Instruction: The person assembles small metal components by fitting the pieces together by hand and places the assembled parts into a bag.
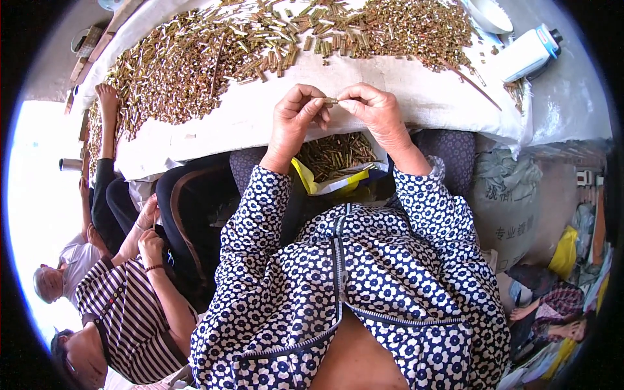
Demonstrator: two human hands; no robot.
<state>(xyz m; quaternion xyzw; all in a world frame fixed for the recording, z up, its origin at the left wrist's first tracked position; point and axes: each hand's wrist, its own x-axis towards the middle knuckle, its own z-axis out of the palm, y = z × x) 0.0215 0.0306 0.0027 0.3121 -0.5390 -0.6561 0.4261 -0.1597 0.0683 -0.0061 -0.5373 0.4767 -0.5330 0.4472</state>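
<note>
In front of me, over the near part of the white-covered table (370, 78), both hands meet at a small, slim brass-coloured metal piece (331, 101). My left hand (294, 120) pinches one end with thumb and forefinger. The other end is pinched by my right hand (378, 116). Its exact kind is too small to tell. Below my hands, a yellow-edged bag (305, 177) sits at my lap, holding many similar metal pieces (337, 155). Beyond my hands, loose brass-coloured pieces lie in a large heap (172, 71) at left and another (416, 29) at right.
A thin brown stick (471, 84) lies at the table's right, near a white cylindrical container (528, 55) and a white bowl (489, 15). Two people sit at left, one in a striped shirt (133, 312). Another, in a checked top (556, 305), appears at lower right near sacks (510, 201).
</note>
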